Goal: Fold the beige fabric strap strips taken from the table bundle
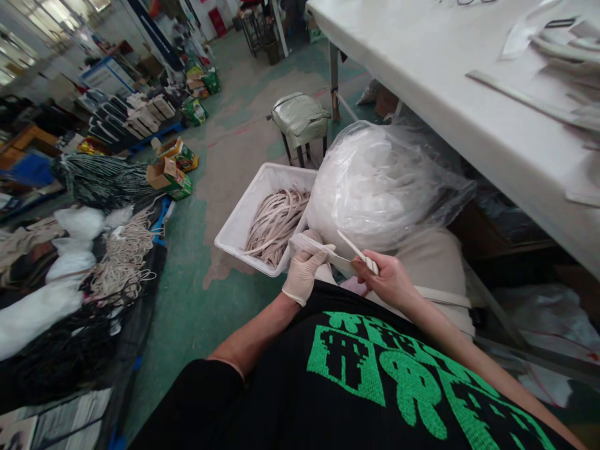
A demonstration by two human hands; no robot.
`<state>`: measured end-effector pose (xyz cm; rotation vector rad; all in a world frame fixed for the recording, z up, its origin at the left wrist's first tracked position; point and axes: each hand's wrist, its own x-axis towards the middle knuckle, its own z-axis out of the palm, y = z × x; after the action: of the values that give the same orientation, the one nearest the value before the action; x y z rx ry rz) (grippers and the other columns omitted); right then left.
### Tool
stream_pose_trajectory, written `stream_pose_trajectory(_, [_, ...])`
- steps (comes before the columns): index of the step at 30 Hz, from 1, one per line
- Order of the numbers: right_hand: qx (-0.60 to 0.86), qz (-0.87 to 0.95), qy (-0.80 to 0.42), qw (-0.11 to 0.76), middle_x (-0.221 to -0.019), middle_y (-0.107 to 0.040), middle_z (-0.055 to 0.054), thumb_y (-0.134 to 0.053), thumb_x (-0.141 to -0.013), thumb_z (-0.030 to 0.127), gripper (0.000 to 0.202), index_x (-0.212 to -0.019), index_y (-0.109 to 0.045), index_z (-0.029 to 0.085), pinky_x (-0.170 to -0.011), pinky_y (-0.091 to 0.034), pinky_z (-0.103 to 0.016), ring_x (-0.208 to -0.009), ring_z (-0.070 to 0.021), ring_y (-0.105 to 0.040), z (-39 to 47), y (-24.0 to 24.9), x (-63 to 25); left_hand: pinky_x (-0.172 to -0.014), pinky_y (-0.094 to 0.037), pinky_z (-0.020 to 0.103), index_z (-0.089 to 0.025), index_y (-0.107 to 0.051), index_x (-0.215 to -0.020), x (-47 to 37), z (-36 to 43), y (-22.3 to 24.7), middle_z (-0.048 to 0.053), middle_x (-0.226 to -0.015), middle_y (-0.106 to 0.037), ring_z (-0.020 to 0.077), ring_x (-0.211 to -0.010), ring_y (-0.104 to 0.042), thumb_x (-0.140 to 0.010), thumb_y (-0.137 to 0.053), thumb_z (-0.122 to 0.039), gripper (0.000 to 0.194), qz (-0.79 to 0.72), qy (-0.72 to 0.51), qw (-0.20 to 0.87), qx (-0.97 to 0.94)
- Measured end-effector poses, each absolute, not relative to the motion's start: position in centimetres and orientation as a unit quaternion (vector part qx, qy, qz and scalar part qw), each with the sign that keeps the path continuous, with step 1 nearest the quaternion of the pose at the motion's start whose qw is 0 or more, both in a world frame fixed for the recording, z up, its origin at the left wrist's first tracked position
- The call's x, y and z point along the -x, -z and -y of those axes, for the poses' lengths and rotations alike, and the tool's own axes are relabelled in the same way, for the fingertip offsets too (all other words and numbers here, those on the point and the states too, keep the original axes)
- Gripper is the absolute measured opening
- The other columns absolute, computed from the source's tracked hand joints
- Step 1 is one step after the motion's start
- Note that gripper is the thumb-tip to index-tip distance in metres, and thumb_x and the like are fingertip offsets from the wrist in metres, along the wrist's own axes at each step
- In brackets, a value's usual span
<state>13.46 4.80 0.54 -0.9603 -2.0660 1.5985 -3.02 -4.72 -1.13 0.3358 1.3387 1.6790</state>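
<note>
My left hand (302, 272), in a thin whitish glove, is closed on a whitish strip (340, 260) that stretches across to my right hand. My bare right hand (388, 276) is closed around a narrow white strip (352, 244), whose free end points up and left; I cannot tell whether both are one piece. Just beyond my left hand, a white plastic bin (239, 209) holds a tangled heap of beige straps (276, 225). A big clear plastic bag (375, 181) full of white material bulges in front of my hands, beside the bin.
On the right stands a white-topped table (412, 56) with pale strips (529, 100) on it. A stool with a wrapped seat (300, 119) is beyond the bin. Bundled cords (124, 256) and white bags (70, 250) lie to the left, near open cartons (171, 178).
</note>
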Motion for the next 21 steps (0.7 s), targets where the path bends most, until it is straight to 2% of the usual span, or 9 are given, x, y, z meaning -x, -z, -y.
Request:
stream_pose_trajectory(3, [0.374,0.680,-0.590,0.223,-0.053,-0.055,0.002,-0.055,-0.086,0.067,0.049,-0.070,-0.057,0.020,-0.040,-0.040,-0.024,-0.041,-0.0127,-0.051,-5.4,-0.4,-13.9,-0.093,-0.053,0.031,-0.018,-0.081,-0.089,3.4,4.8,0.9,0.005,-0.094,-0.078,0.0183,-0.091,-0.070,-0.064,-0.088,-0.040,0.034,-0.533,-0.681,0.478,-0.150])
stream_pose_trajectory(7, [0.427,0.611,-0.600,0.292,-0.056,-0.055,0.001,-0.063,-0.078,0.068,0.049,-0.072,-0.060,0.020,-0.039,-0.037,-0.024,-0.042,-0.0106,-0.045,-7.0,-0.2,-13.9,-0.092,-0.055,0.033,-0.019,-0.080,-0.081,3.0,4.8,0.8,0.003,-0.087,-0.078,0.0202,-0.090,-0.071,-0.057,-0.092,-0.038,0.033,-0.532,-0.686,0.470,-0.158])
stream_pose_trajectory(12, [0.464,0.558,-0.601,0.335,-0.048,-0.049,0.004,-0.069,-0.072,0.061,0.042,-0.068,-0.058,0.021,-0.039,-0.031,-0.024,-0.042,-0.0102,-0.041,-8.4,1.7,-13.4,-0.092,-0.055,0.029,-0.021,-0.080,-0.082,3.1,4.9,0.7,0.003,-0.086,-0.079,0.0168,-0.085,-0.073,-0.056,-0.094,-0.037,0.034,-0.519,-0.706,0.460,-0.142])
stream_pose_trajectory(14, [0.472,0.511,-0.626,0.352,-0.045,-0.046,0.006,-0.072,-0.071,0.060,0.041,-0.069,-0.057,0.021,-0.039,-0.033,-0.024,-0.040,-0.0098,-0.040,-8.6,2.4,-13.4,-0.088,-0.056,0.028,-0.021,-0.080,-0.083,3.6,5.1,0.8,0.002,-0.086,-0.079,0.0158,-0.082,-0.073,-0.055,-0.094,-0.037,0.035,-0.515,-0.710,0.462,-0.129])
stream_pose_trajectory(18, [0.455,0.411,-0.677,0.406,-0.042,-0.040,0.011,-0.079,-0.067,0.061,0.046,-0.072,-0.055,0.023,-0.045,-0.046,-0.024,-0.035,-0.0060,-0.032,-9.7,2.7,-14.2,-0.082,-0.057,0.024,-0.023,-0.079,-0.083,5.4,5.9,0.8,0.001,-0.085,-0.079,0.0140,-0.079,-0.073,-0.056,-0.094,-0.039,0.035,-0.523,-0.719,0.442,-0.118])
stream_pose_trajectory(21, [0.431,0.368,-0.698,0.438,-0.042,-0.037,0.013,-0.081,-0.065,0.066,0.053,-0.072,-0.052,0.023,-0.043,-0.045,-0.021,-0.035,-0.0041,-0.027,-11.2,1.9,-15.5,-0.084,-0.057,0.028,-0.023,-0.080,-0.082,6.8,6.4,0.3,0.002,-0.084,-0.079,0.0170,-0.079,-0.073,-0.058,-0.092,-0.042,0.033,-0.540,-0.700,0.436,-0.169])
